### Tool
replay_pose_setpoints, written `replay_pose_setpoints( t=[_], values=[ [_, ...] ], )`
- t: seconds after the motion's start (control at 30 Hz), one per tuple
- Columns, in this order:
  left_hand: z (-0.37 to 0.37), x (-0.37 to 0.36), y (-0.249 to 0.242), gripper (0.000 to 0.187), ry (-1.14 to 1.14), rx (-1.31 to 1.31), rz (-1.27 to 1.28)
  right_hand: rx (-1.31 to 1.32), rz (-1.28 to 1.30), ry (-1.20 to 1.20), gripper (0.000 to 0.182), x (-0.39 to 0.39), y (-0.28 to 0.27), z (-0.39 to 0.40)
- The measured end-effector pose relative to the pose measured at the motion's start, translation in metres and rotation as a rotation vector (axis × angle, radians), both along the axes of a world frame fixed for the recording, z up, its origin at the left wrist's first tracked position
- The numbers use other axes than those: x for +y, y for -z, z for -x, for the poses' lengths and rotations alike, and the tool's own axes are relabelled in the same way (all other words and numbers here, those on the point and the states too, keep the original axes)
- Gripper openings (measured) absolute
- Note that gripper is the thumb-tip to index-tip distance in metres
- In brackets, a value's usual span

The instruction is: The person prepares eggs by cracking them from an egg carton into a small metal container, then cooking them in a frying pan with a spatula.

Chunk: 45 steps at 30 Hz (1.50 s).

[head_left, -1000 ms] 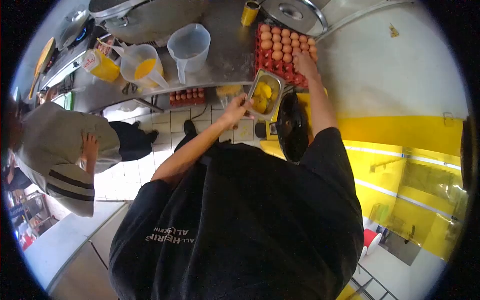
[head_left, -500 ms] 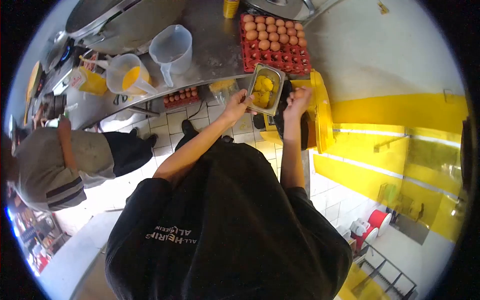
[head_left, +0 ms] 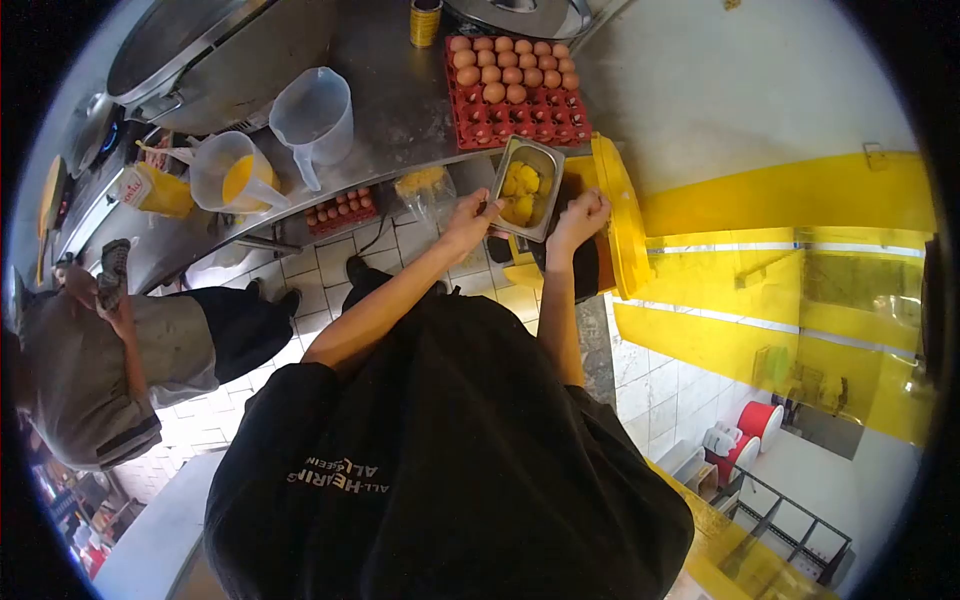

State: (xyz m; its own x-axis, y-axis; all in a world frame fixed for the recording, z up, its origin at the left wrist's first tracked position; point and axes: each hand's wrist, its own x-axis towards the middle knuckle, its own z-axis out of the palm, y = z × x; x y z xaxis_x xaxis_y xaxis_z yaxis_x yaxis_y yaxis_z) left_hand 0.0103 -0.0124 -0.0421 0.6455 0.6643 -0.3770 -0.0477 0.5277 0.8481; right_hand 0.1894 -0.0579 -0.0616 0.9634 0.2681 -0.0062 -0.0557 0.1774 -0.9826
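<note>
Left hand (head_left: 470, 222) in a pinch on metal pan (head_left: 540, 156); right hand (head_left: 578, 220), grip unclear, to its right.

Right hand (head_left: 577, 220) curled (inside hidden); metal lid (head_left: 520, 18) cut off at top.

Fisheye distortion bends the dark-rimmed edges, while glare bleaches the floor (head_left: 200, 415) patchily.

Table (head_left: 395, 115), dark metal, scuffed. On it: red egg tray (head_left: 462, 128), part-filled with brown eggs (head_left: 513, 76); two translucent plastic jugs (head_left: 325, 125) (one containing yellow liquid (head_left: 240, 178)); yellow can (head_left: 425, 26); metal lid (head_left: 485, 14); yellow-filled package (head_left: 168, 196); large metal pot (head_left: 235, 75) (base hidden).
</note>
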Motion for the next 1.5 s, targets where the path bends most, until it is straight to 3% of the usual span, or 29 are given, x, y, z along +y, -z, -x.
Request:
replay_pose_setpoints(
  t=[0.03, 0.1, 0.17, 0.23, 0.27, 0.3, 0.37, 0.43, 0.5, 0.57, 0.67, 0.8, 0.93, 0.97, 1.03, 1.07, 1.13, 1.5],
  values=[
    [-0.001, -0.001, 0.004, 0.019, -0.016, -0.035, -0.015, -0.002, 0.000, -0.006, 0.020, 0.001, -0.002, 0.002],
    [-0.003, 0.001, 0.008, 0.019, -0.022, -0.045, -0.021, -0.501, 0.166, -0.213, 0.021, 0.002, -0.005, 0.007],
    [-0.006, 0.002, 0.009, 0.018, -0.025, -0.059, -0.025, -0.445, 0.174, -0.266, 0.020, -0.002, -0.012, 0.007],
    [-0.006, 0.006, 0.009, 0.018, -0.032, -0.077, 0.017, 0.003, -0.052, -0.058, 0.020, -0.002, -0.020, 0.007],
    [-0.008, 0.007, 0.010, 0.018, -0.041, -0.081, 0.015, 0.033, -0.068, -0.001, 0.021, -0.004, -0.011, -0.002],
    [-0.009, 0.007, 0.010, 0.018, -0.027, -0.085, -0.015, 0.031, -0.067, -0.008, 0.021, -0.002, -0.014, 0.002],
    [-0.011, 0.009, 0.011, 0.018, -0.011, -0.092, -0.047, -0.488, 0.143, -0.264, 0.022, 0.002, -0.018, 0.010],
    [-0.006, 0.008, -0.007, 0.017, -0.012, -0.059, -0.003, -0.502, 0.163, -0.305, 0.021, -0.002, -0.024, 0.007],
    [-0.008, 0.008, -0.003, 0.017, -0.014, -0.086, -0.032, -0.142, 0.003, -0.173, 0.020, -0.002, -0.030, 0.004],
    [-0.010, 0.007, 0.002, 0.018, -0.009, -0.112, -0.060, -0.166, 0.047, -0.133, 0.022, 0.000, -0.033, 0.002],
    [-0.016, 0.009, 0.009, 0.020, 0.002, -0.111, -0.085, -0.680, 0.273, -0.297, 0.025, 0.004, -0.034, 0.005],
    [-0.015, 0.010, 0.010, 0.025, -0.025, -0.100, -0.050, -0.446, 0.188, -0.179, 0.025, 0.001, -0.044, 0.002],
    [-0.017, 0.006, 0.013, 0.028, -0.010, -0.093, -0.080, -0.648, 0.295, -0.667, 0.036, 0.005, -0.072, -0.014],
    [-0.018, 0.005, 0.014, 0.028, -0.011, -0.095, -0.077, -0.649, 0.298, -0.668, 0.036, 0.008, -0.074, -0.021],
    [-0.019, 0.005, 0.010, 0.026, 0.012, -0.136, -0.065, -0.823, 0.513, -1.004, 0.035, 0.013, -0.077, -0.028],
    [-0.019, 0.004, 0.007, 0.026, 0.007, -0.139, -0.065, -0.828, 0.513, -1.008, 0.035, 0.016, -0.077, -0.029],
    [-0.021, 0.000, 0.001, 0.025, 0.004, -0.103, -0.088, -1.114, 0.625, -1.067, 0.033, 0.020, -0.078, -0.031],
    [-0.021, 0.003, 0.007, 0.027, 0.038, -0.101, -0.118, -1.184, 0.821, -1.104, 0.034, 0.035, -0.080, -0.022]
  ],
)
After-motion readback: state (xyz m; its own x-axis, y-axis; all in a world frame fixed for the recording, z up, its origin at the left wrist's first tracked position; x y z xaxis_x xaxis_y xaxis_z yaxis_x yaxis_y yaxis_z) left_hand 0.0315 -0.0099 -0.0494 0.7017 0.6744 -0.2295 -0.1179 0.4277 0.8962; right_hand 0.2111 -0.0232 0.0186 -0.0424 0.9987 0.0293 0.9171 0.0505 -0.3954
